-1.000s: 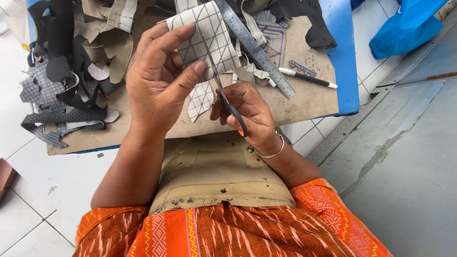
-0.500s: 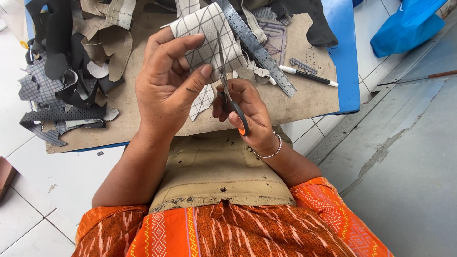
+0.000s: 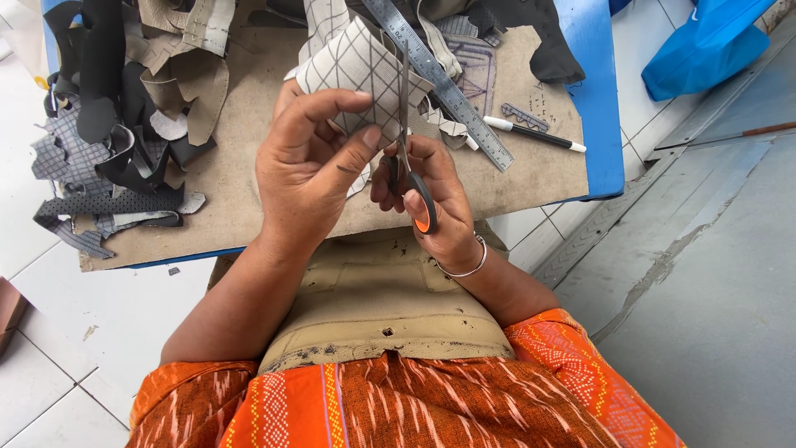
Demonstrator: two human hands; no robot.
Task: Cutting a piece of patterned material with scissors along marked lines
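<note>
My left hand [image 3: 311, 170] pinches a pale piece of material with a dark grid pattern [image 3: 361, 70], holding it up over a low board. My right hand [image 3: 435, 199] grips scissors with an orange-and-black handle [image 3: 421, 203]; the blades point up and into the right edge of the gridded piece. A metal bracelet circles my right wrist. Both hands are close together above my lap.
The brown board [image 3: 249, 149] on a blue base carries a steel ruler [image 3: 448, 83], a white pen [image 3: 535, 133] and a heap of black, tan and grey offcuts [image 3: 124, 124] at the left. A blue bag [image 3: 705, 41] lies at the top right on the floor.
The gridded piece has been raised and turned in my left hand. The scissors have moved up along it, blades now upright.
</note>
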